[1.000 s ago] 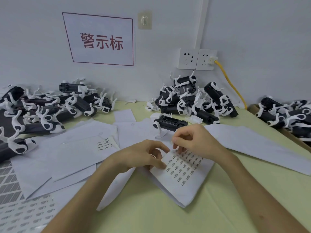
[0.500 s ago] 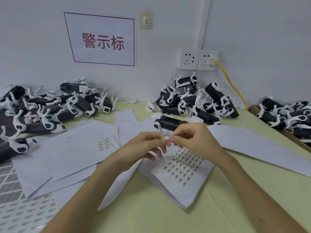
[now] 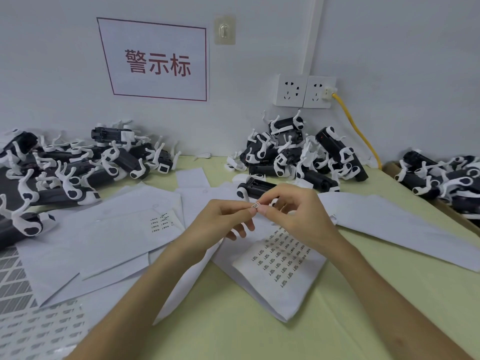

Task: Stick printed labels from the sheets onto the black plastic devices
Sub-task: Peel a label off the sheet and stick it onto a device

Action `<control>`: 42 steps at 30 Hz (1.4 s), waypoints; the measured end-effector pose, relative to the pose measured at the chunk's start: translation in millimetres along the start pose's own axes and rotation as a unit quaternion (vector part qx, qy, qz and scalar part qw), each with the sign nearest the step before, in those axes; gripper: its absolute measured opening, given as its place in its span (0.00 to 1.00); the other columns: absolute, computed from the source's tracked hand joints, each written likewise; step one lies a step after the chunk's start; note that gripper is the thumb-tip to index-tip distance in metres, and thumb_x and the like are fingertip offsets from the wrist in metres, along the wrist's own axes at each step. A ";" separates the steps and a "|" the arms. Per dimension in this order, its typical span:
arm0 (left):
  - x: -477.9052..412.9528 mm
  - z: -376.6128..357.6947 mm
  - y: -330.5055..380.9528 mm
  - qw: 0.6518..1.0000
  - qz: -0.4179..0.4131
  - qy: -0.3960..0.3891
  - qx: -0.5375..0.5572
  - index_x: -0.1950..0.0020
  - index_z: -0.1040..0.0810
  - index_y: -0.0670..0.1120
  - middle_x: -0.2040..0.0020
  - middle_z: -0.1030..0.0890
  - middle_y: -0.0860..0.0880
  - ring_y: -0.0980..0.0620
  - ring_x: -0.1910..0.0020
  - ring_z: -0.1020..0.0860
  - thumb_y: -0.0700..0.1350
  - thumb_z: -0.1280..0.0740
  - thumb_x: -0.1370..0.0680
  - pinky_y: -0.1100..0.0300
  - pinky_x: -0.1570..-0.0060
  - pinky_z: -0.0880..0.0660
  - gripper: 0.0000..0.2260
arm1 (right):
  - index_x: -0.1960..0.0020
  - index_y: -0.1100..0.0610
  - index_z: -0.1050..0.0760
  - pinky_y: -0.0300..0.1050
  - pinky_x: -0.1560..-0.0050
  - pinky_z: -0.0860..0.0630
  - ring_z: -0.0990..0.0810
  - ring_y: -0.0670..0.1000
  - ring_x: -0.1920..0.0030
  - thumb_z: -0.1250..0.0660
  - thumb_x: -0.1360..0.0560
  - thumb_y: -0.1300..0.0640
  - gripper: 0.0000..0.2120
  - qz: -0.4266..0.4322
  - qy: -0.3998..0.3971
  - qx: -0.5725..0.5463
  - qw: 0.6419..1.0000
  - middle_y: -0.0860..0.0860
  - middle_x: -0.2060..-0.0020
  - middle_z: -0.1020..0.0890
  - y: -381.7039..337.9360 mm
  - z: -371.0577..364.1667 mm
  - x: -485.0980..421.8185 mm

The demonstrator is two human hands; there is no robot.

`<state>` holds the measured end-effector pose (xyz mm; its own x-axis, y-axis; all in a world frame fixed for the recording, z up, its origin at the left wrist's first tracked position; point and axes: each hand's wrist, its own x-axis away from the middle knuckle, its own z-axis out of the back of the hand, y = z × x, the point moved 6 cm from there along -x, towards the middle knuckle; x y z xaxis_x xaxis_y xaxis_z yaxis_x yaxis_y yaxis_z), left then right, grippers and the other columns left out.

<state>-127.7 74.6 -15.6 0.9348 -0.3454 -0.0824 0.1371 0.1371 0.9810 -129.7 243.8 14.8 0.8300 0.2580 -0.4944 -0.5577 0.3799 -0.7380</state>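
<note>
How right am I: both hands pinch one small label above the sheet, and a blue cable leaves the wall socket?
Nearly. In the head view the cable is yellow, not blue. The left hand and right hand do pinch one small label above the sheet.

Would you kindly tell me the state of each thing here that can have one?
left hand, pinching the label.
right hand, pinching the label.
label, off its sheet, held between both hands.
label sheet, flat on the table, many labels left.
nearest device, lying on the table beyond the hands.
left socket, empty.
right socket, yellow cable plugged in.
</note>
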 end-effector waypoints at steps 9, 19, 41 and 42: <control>-2.1 9.2 10.1 0.981 -0.094 0.093 -0.143 0.57 0.14 0.51 0.64 0.17 0.56 0.59 0.67 0.23 0.44 0.25 0.24 0.66 0.63 0.28 0.03 | 0.56 0.51 0.17 0.37 0.64 0.27 0.22 0.48 0.65 0.26 0.25 0.58 0.04 0.010 -0.028 0.090 0.996 0.44 0.61 0.17 5.3 -6.4 0.5; 0.0 4.3 13.0 0.987 -0.101 0.099 -0.077 0.58 0.16 0.45 0.68 0.20 0.55 0.57 0.69 0.24 0.37 0.27 0.23 0.66 0.66 0.26 0.06 | 0.47 0.42 0.19 0.46 0.63 0.21 0.20 0.54 0.67 0.26 0.24 0.57 0.11 -0.005 0.007 0.012 1.000 0.45 0.60 0.19 2.5 -6.7 1.4; 0.0 12.2 6.8 0.979 -0.069 0.152 -0.115 0.53 0.18 0.53 0.64 0.18 0.52 0.51 0.66 0.21 0.41 0.29 0.22 0.51 0.54 0.21 0.07 | 0.28 0.48 0.30 0.37 0.37 0.32 0.26 0.46 0.37 0.22 0.28 0.57 0.31 -0.063 0.131 0.123 0.982 0.44 0.38 0.23 15.6 21.5 -3.7; 0.2 11.8 7.4 0.979 -0.068 0.154 -0.116 0.54 0.18 0.53 0.63 0.18 0.52 0.51 0.66 0.21 0.40 0.29 0.22 0.51 0.53 0.21 0.07 | 0.25 0.48 0.34 0.45 0.33 0.32 0.29 0.47 0.33 0.22 0.29 0.54 0.37 -0.099 0.115 0.139 0.979 0.44 0.36 0.25 23.8 21.5 -4.1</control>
<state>-130.3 64.6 -6.3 0.9522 -0.0831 -0.2941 0.3048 0.3295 0.8936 -146.4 270.9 9.1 0.8826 -0.0398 -0.4684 -0.3386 0.6375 -0.6921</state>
